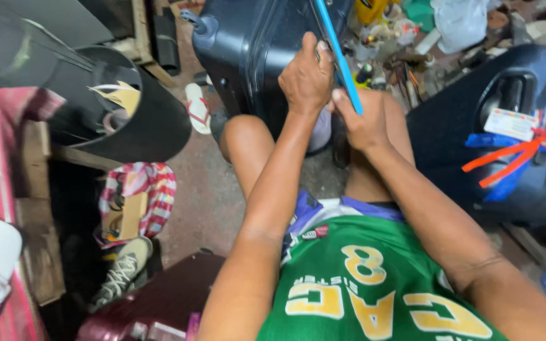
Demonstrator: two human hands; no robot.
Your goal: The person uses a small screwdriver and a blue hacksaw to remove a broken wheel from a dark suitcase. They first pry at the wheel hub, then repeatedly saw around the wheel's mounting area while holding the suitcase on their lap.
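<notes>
A dark navy hard-shell suitcase stands between my knees, with a bright blue strip running down its edge. My left hand is closed on the suitcase's edge beside the strip. Just to its right, my right hand pinches the lower end of the blue strip between thumb and fingers. Both forearms reach forward from my green jersey. What lies under my hands on the suitcase rim is hidden.
A second dark suitcase with a white tag and orange ribbons lies at right. A black cylinder, a sandal, a striped bag, a sneaker and a maroon case sit at left. Tools and clutter crowd the floor beyond.
</notes>
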